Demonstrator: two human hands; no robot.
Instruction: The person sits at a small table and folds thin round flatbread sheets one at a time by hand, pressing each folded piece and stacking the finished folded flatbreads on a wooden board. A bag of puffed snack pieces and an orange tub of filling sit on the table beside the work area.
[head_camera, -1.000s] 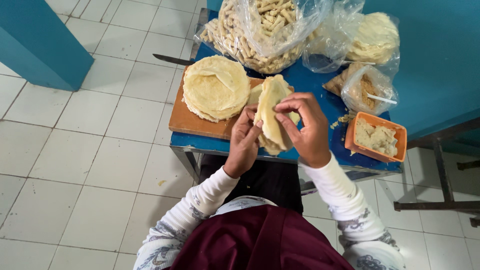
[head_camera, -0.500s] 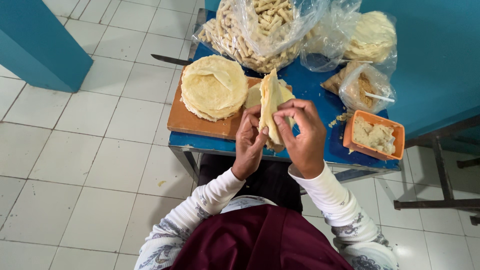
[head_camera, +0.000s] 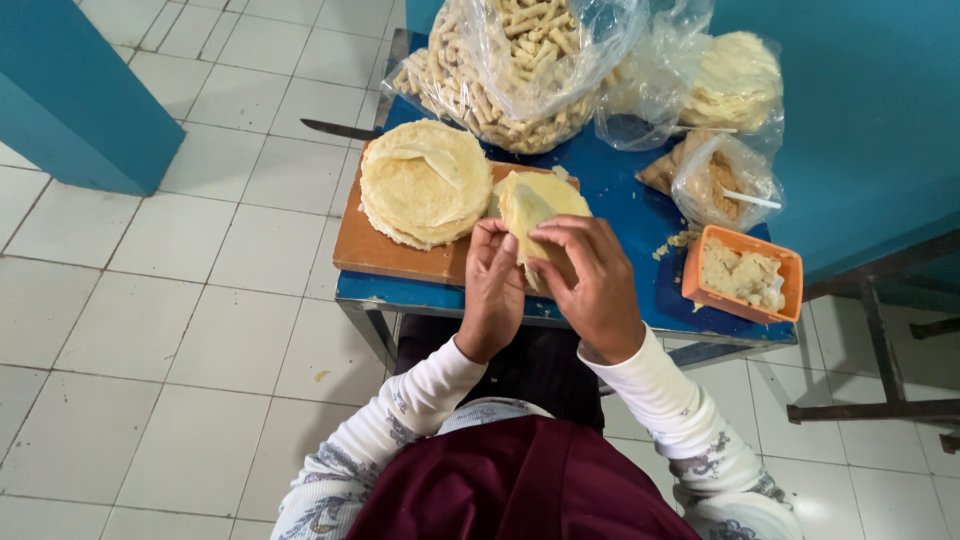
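Wrapper (head_camera: 528, 212) pinched closed in both grips, left hand (head_camera: 494, 290), right hand (head_camera: 592, 285). Judged thin, limp, tearable; best held at folded edges.

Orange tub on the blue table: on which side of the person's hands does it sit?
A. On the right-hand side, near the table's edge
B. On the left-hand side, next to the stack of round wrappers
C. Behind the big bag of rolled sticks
A: the orange tub lies past the right hand, while the stack of round wrappers is on the left.
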